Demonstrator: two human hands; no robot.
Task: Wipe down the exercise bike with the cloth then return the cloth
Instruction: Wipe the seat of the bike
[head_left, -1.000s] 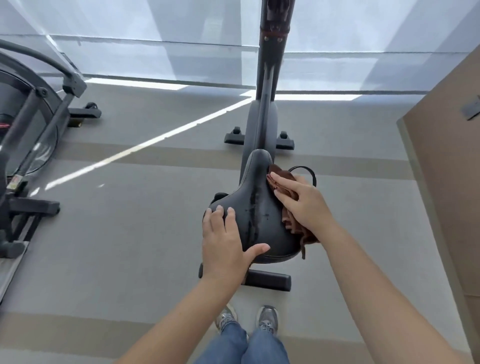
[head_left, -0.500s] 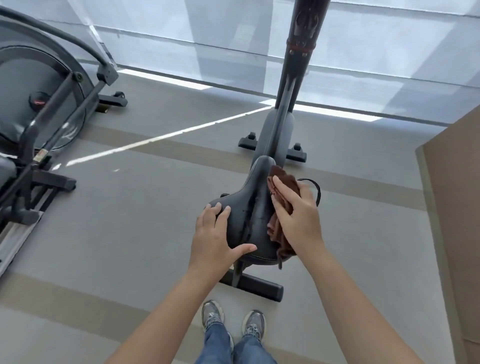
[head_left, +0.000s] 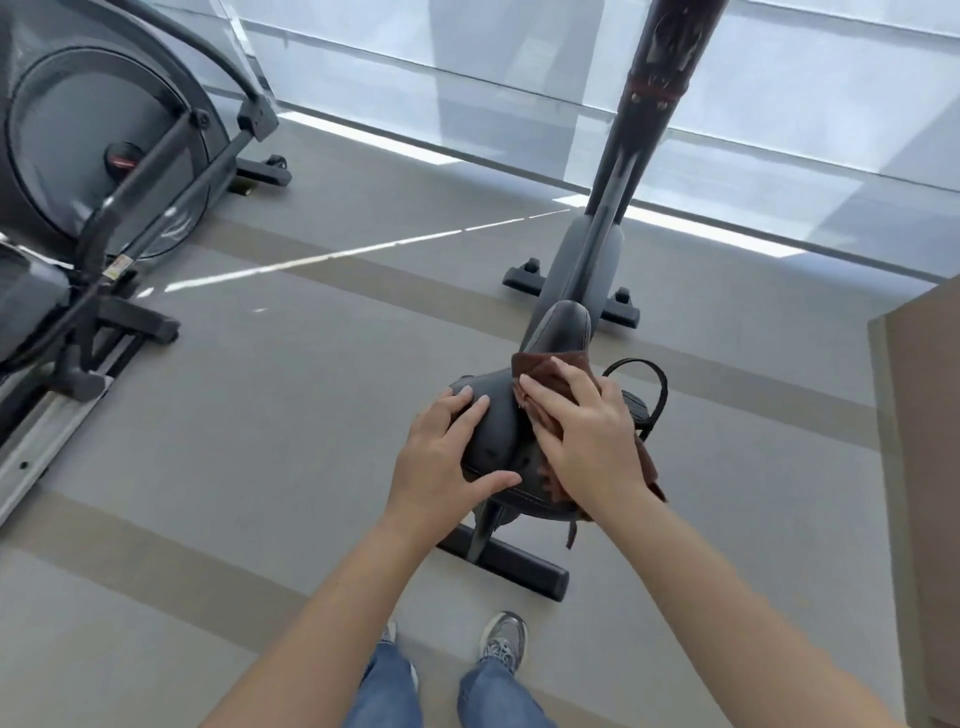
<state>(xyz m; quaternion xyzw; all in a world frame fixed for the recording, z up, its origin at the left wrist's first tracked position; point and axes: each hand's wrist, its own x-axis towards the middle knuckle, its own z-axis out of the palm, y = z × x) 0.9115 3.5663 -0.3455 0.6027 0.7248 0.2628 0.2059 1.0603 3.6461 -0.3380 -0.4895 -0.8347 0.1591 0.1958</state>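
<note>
The black exercise bike (head_left: 610, 208) stands in front of me, its dark saddle (head_left: 563, 327) pointing away. My right hand (head_left: 587, 441) presses a brown cloth (head_left: 545, 371) flat onto the right side of the saddle, fingers spread over it; part of the cloth hangs below the saddle's rear edge. Resting on the saddle's left rear, my left hand (head_left: 441, 457) has its fingers on top and its thumb along the back edge, bracing it. A pedal with a strap loop (head_left: 649, 395) shows just right of the saddle.
An elliptical trainer (head_left: 104, 182) fills the left side, its rail running toward me. A brown panel or wall (head_left: 924, 467) rises at the right. Glass windows run along the far side. My shoes (head_left: 501, 644) stand behind the bike's rear foot bar (head_left: 514, 564).
My right hand has slid the cloth from the saddle's right edge up onto its top, toward the middle. The view has shifted, bringing the elliptical further in.
</note>
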